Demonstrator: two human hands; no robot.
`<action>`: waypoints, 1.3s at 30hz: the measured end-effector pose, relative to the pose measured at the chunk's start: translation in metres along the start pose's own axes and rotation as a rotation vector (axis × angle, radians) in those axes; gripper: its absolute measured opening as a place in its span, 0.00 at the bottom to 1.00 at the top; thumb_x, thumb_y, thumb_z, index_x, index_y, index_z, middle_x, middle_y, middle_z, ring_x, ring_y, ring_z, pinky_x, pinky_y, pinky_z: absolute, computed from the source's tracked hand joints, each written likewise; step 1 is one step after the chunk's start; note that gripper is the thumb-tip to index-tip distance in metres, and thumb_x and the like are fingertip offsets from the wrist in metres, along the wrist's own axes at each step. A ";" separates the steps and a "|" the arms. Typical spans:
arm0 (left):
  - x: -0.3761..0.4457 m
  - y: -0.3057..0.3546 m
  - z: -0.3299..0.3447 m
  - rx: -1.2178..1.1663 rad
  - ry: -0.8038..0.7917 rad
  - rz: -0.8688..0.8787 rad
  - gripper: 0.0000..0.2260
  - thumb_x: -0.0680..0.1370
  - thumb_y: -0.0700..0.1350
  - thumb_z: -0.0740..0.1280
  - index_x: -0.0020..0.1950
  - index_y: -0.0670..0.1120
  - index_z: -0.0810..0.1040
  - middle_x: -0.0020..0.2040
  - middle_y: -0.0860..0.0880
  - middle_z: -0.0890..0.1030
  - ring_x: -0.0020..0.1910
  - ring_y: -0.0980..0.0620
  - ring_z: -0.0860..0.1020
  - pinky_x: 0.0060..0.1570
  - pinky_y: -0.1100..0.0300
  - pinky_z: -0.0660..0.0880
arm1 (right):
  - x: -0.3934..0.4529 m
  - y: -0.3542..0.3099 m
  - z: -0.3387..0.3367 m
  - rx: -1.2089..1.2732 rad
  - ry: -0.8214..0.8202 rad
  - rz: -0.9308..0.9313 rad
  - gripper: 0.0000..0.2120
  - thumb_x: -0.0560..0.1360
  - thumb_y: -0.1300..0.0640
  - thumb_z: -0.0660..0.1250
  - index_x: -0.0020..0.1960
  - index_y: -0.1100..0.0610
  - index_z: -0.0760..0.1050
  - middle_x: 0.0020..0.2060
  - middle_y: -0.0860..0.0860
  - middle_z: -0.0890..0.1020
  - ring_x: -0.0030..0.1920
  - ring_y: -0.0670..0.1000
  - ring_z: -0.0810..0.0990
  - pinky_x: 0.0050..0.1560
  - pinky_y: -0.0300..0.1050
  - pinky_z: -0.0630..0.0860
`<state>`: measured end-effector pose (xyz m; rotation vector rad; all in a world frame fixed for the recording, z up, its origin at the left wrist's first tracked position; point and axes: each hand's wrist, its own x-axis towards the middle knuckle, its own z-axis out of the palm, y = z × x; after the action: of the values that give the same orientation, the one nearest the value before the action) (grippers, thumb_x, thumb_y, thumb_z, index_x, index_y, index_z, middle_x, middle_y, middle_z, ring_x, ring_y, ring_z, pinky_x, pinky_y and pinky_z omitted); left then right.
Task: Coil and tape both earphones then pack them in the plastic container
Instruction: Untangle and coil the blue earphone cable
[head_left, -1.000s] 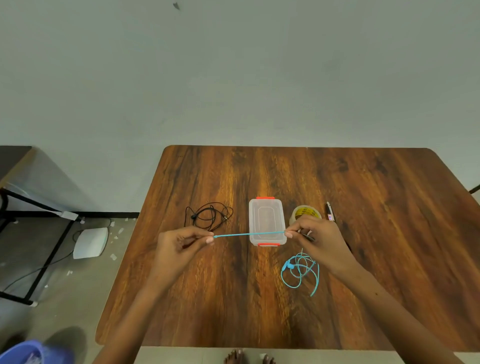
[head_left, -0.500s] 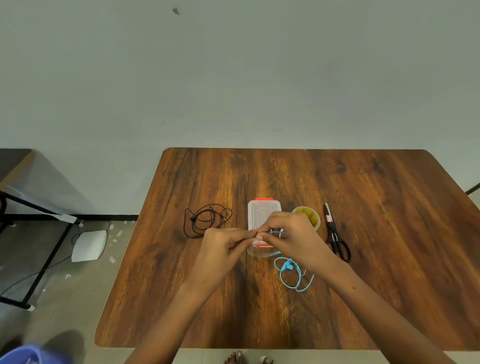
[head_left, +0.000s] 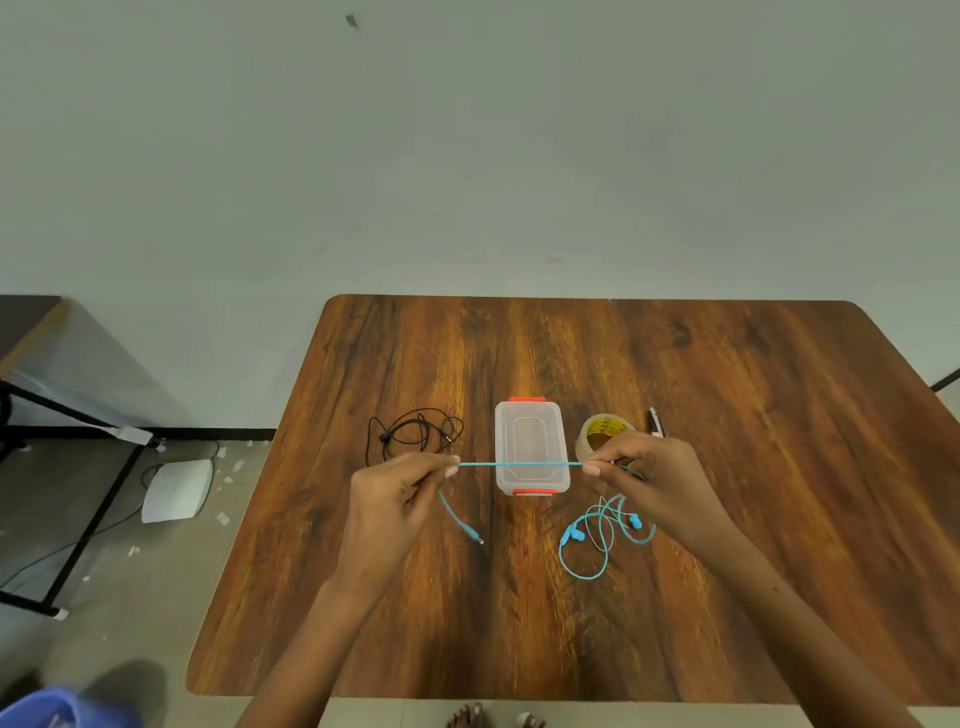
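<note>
The blue earphone cable (head_left: 519, 464) is stretched taut between my two hands, above the clear plastic container (head_left: 530, 447) with red clips. My left hand (head_left: 400, 493) pinches the cable at its left end; the plug end hangs down from it to the table. My right hand (head_left: 649, 478) pinches the other end, and the rest of the blue cable with its two earbuds lies in loose loops below it. The black earphones (head_left: 415, 434) lie in a loose tangle left of the container. A tape roll (head_left: 602, 431) stands just behind my right hand.
Scissors (head_left: 655, 421) peek out behind my right hand, mostly hidden. The wooden table (head_left: 727, 395) stretches far back and right. On the floor at left are a white box (head_left: 176, 488) and a black metal frame.
My hands were together over the container half a second ago. They have pulled apart, stretching a length of blue cable, and the plug end now hangs below my left hand.
</note>
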<state>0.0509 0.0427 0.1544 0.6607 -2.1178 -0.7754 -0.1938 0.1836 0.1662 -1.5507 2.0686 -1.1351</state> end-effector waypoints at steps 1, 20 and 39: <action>-0.001 0.000 0.002 -0.005 0.004 -0.013 0.09 0.72 0.36 0.72 0.51 0.43 0.84 0.46 0.54 0.84 0.47 0.63 0.81 0.45 0.62 0.80 | -0.001 0.000 0.001 0.004 0.020 0.003 0.04 0.69 0.61 0.74 0.42 0.53 0.84 0.37 0.41 0.83 0.40 0.44 0.82 0.41 0.35 0.78; -0.001 0.023 0.029 -0.049 -0.163 0.076 0.09 0.75 0.41 0.70 0.54 0.45 0.83 0.47 0.54 0.85 0.46 0.63 0.82 0.41 0.63 0.79 | 0.007 -0.037 0.032 0.030 -0.138 -0.106 0.02 0.71 0.55 0.73 0.44 0.51 0.84 0.37 0.45 0.82 0.39 0.44 0.80 0.38 0.35 0.75; -0.018 -0.007 0.009 -0.049 -0.007 -0.086 0.17 0.73 0.34 0.70 0.60 0.44 0.78 0.53 0.57 0.82 0.50 0.63 0.81 0.48 0.66 0.79 | -0.005 -0.005 0.009 -0.033 0.048 -0.015 0.02 0.70 0.61 0.74 0.42 0.55 0.83 0.38 0.45 0.83 0.41 0.43 0.80 0.42 0.34 0.76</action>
<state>0.0555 0.0532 0.1361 0.7270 -2.0811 -0.8753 -0.1822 0.1840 0.1632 -1.5718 2.1206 -1.1601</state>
